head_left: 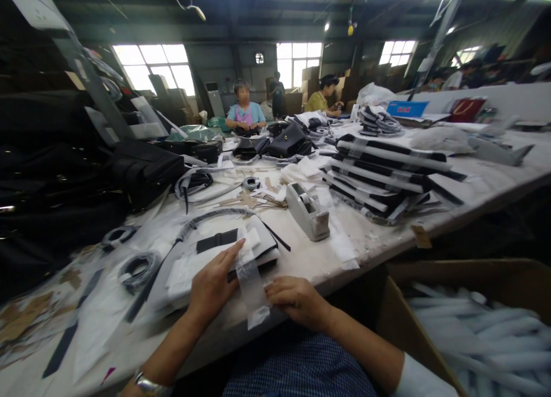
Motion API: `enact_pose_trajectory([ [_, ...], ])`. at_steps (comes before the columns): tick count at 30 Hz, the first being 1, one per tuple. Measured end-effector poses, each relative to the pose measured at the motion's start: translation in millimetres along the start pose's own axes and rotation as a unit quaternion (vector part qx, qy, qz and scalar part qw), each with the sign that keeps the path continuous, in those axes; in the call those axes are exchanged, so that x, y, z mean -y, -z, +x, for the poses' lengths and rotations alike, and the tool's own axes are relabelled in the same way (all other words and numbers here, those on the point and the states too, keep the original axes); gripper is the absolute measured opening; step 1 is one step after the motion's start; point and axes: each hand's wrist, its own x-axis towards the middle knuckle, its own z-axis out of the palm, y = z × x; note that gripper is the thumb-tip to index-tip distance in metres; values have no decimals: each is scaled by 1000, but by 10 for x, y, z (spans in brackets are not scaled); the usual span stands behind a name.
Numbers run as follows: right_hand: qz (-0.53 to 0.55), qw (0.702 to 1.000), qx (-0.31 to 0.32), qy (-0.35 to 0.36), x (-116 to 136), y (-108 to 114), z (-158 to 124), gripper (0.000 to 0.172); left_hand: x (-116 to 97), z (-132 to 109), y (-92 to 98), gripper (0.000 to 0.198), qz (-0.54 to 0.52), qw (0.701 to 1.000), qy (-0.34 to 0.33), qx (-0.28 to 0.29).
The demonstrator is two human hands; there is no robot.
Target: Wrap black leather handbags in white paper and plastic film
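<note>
A black bag (pixel 217 240), partly wrapped in white sheet, lies at the table's near edge with a wrapped strap (pixel 210 215) arched behind it. My left hand (pixel 214 283) rests on the wrapping, fingers stretched towards a small white pad (pixel 253 240). From there a clear plastic strip (pixel 253 291) hangs over the table edge. My right hand (pixel 297 299) has its fingers closed at the strip's right side, seemingly pinching that edge. Behind the bag stands a grey tape dispenser (pixel 307 212).
Wrapped flat bags (pixel 381 176) are stacked to the right. A cardboard box (pixel 394 305) of white foam rolls (pixel 495 334) stands below. Coiled straps (pixel 140 271) and black bags (pixel 142 170) lie left. Across the table sits a person in blue (pixel 246 113).
</note>
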Motion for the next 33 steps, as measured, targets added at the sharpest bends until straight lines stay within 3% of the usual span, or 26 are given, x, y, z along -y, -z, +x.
enact_pose_trajectory([
  [5, -17, 998, -60, 23, 138, -67, -215, 20, 33, -3, -33, 62, 8, 999, -41, -10],
  [13, -10, 991, -135, 7, 300, -196, -452, 24, 66, -61, -83, 65, 32, 995, -85, -28],
  [21, -45, 984, -175, 1, 413, -229, -480, 20, 118, -69, -159, 65, 28, 989, -133, -50],
  [33, -104, 987, -118, 43, 446, -201, -500, 21, 130, -112, -187, 70, 24, 985, -157, -65],
])
